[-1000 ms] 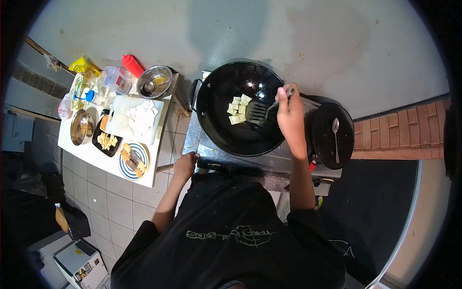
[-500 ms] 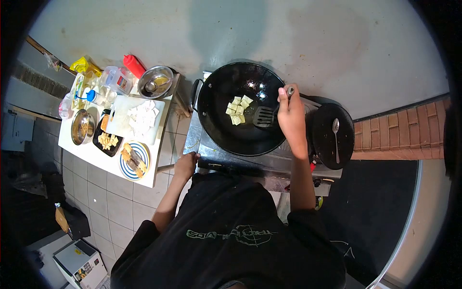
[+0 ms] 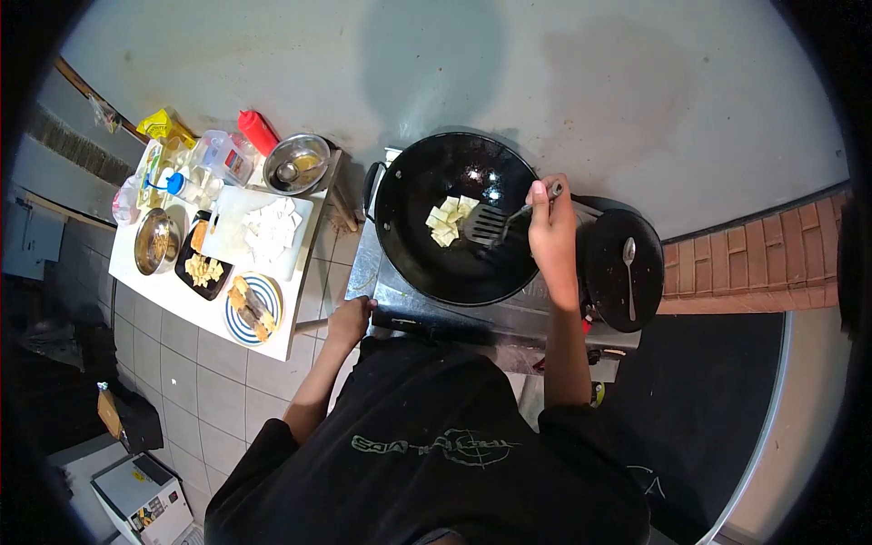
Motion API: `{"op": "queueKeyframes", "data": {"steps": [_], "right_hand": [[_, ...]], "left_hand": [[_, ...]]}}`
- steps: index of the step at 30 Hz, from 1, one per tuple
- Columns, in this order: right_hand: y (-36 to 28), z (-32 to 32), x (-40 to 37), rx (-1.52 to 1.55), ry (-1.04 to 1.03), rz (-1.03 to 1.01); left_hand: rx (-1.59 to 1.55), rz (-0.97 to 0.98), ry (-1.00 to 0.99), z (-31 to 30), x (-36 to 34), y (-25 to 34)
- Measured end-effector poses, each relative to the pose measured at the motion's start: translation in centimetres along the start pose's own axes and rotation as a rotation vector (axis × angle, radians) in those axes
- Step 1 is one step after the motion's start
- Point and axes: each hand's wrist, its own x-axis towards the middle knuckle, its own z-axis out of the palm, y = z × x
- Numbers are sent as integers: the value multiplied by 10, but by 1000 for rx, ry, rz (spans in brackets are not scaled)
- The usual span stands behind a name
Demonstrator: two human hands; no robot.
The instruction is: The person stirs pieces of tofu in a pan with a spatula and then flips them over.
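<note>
My right hand [image 3: 552,232] is closed round the handle of a slotted spatula [image 3: 487,225] over the right side of a black wok [image 3: 472,282]. The spatula's head touches the right edge of a cluster of pale cut pieces [image 3: 448,221] in the wok. At the front left corner of the metal stove [image 3: 395,295], my left hand [image 3: 351,320] has its fingers curled at the edge. Whether it grips anything there is too small to tell.
On the left, a white table [image 3: 195,313] bears a cutting board [image 3: 227,227] with white pieces, a striped plate [image 3: 238,329], metal bowls [image 3: 297,138] and a red bottle [image 3: 258,133]. Right of the wok, a spoon [image 3: 629,277] lies on a black round lid or pan [image 3: 599,263].
The spatula has moved left against the pale pieces, which sit closer together. Its handle shows more tilt in my right hand. The whole view has shifted slightly.
</note>
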Motion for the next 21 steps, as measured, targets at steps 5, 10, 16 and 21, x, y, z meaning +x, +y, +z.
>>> {"op": "queueKeyframes", "data": {"steps": [5, 10, 16, 21], "right_hand": [[1, -2, -3, -139, -55, 46], [0, -1, 1, 32, 13, -35], [7, 0, -2, -8, -78, -22], [-5, -4, -1, -54, -39, 79]], "left_hand": [[-20, -7, 13, 1, -1, 2], [27, 15, 50, 1, -3, 5], [69, 25, 83, 11, -4, 7], [40, 39, 47, 6, -6, 6]]}}
